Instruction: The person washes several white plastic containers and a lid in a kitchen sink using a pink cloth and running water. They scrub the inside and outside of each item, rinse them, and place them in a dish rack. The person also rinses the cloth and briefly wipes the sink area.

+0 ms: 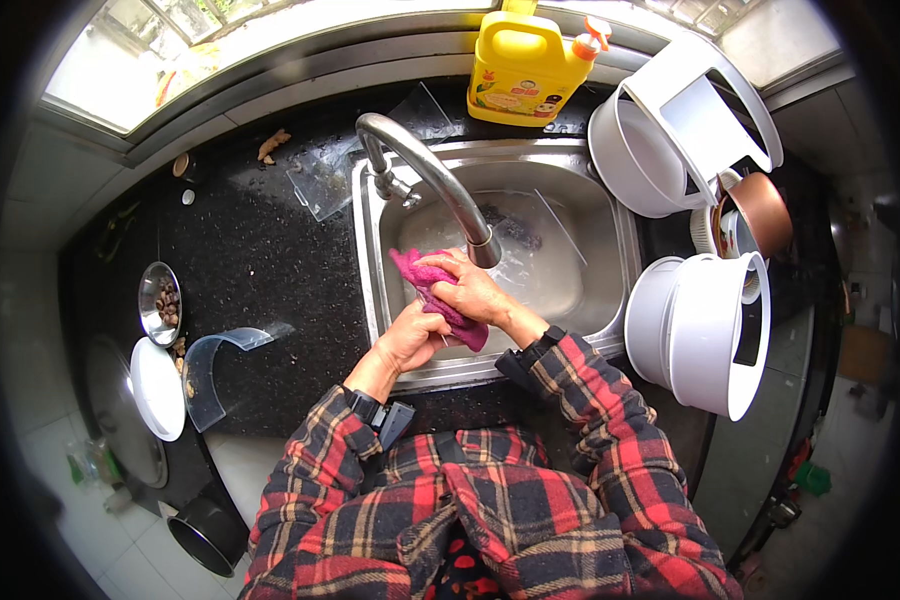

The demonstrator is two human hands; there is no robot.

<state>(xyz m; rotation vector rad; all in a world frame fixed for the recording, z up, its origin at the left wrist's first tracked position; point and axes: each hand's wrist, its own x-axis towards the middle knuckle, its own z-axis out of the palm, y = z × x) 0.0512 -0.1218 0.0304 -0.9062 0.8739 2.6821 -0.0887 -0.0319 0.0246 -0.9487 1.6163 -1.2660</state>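
Over the near left part of the stainless steel sink (622, 300), my right hand (474, 291) presses a wet magenta cloth (461, 328), folded over something thin. My left hand (414, 336) pinches what looks like a thin clear panel (444, 340); the cloth and fingers hide most of it. Just above the cloth hangs the spout of a curved metal faucet (442, 165). Inside the sink, shallow water surrounds another clear sheet (561, 229), of which a straight edge shows. A dark patch beside that sheet is too unclear to name.
Behind the sink stands a yellow pump jug (514, 71). White plastic housings (637, 150) (709, 330) and a copper-coloured cup (761, 214) crowd the right side. Leftward lie a clear panel (322, 184), ginger (274, 145), a steel bowl (150, 296), a white lid (154, 390) and a curved clear strip (204, 382).
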